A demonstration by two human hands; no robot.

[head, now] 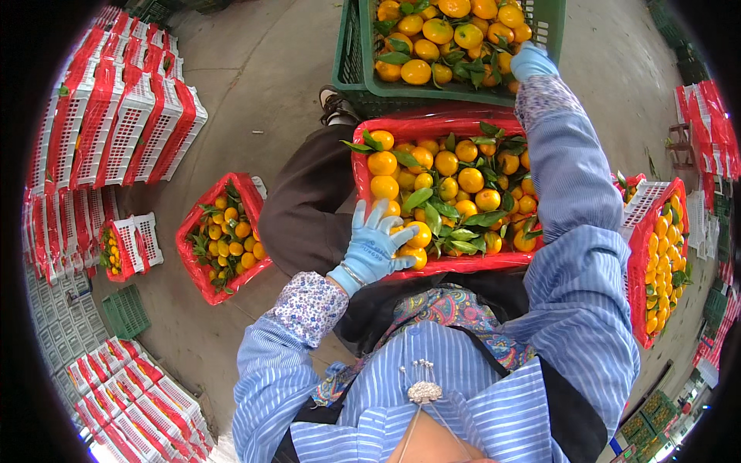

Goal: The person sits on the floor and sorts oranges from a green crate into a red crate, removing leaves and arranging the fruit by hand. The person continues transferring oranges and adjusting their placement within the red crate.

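My left hand [370,246], in a light blue glove, rests with spread fingers on mandarins at the near left corner of a red-lined crate [451,267]. One mandarin [419,234] lies against its fingertips, between forefinger and thumb. Leafy mandarins [470,180] fill this crate, with a row set along its left side. Farther ahead stands a green plastic crate [440,92] of mandarins [437,31]. My right hand [531,61], gloved alike, reaches over the red-lined crate into the green one at its right side. Its fingers are mostly hidden, so any fruit in them cannot be made out.
A red-lined crate of mandarins [223,246] stands on the floor at left, another [660,260] at right. Stacks of white crates with red film [121,110] rise at far left. An empty-looking green crate [126,311] lies near them. A shoe [337,105] is beside the green crate.
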